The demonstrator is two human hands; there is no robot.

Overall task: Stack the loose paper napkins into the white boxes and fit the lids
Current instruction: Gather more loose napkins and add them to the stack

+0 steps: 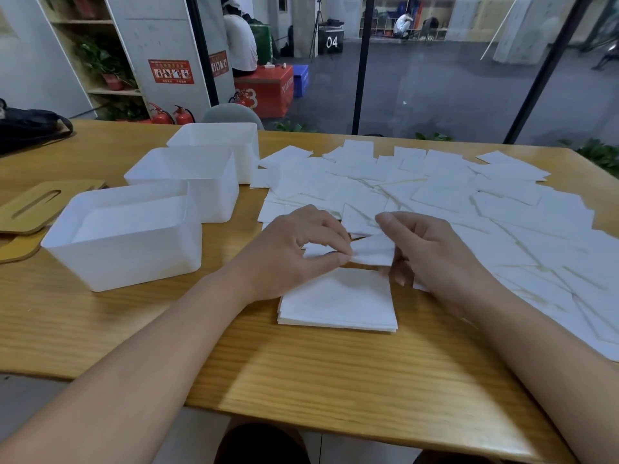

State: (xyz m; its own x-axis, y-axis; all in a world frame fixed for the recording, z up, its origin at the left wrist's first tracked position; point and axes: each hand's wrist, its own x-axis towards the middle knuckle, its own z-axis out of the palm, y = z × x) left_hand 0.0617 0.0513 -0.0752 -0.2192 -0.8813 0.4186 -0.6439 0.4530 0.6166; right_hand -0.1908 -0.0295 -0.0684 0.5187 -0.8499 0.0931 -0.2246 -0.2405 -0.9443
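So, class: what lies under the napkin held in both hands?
Under the napkin held by the left hand and right hand sits a small stack of napkins on the wooden table. The stack's top edge is hidden by the hands.

Both forearms (140, 356) are bare from the bottom edge up to the wrists: no sleeve, watch, bracelet or ring shows on either. The left hand (294, 249) and right hand (432, 252) have short, unpainted nails. At 6 o'clock, dark trousers (261, 443) cover the knees
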